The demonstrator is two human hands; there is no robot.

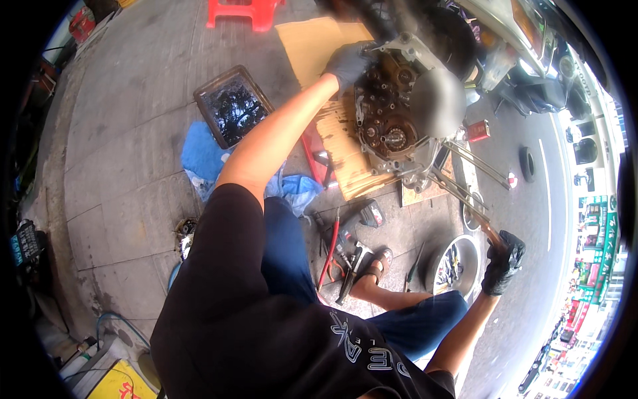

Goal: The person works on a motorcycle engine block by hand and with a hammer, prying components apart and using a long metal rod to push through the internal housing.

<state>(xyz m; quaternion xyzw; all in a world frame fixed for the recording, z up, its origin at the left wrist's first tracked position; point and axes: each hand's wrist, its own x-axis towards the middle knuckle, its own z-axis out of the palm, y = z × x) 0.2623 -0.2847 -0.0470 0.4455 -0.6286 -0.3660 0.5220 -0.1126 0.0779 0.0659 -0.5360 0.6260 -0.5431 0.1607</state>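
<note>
A motorcycle engine (392, 123) with its gears exposed stands tilted beyond my knees, and long metal studs (482, 163) stick out from its lower right side. My left hand (350, 64), in a black glove, is closed on the upper left edge of the engine; its fingertips are partly hidden. A pale, rounded metal part (438, 103) on the engine's right side is blurred. Off to the right, my gloved right hand (505, 263) is closed around a brown, stick-like handle (492, 235). Its far end lies in line with the studs, and I cannot tell whether they touch.
Oil-stained cardboard (342, 149) lies under the engine. A metal bowl (473, 256) of small parts, a cordless power tool (369, 216) and a red hose (328, 256) are near my foot. Left are a dark tray (232, 106), blue cloth (203, 153); a red stool (247, 12) stands beyond.
</note>
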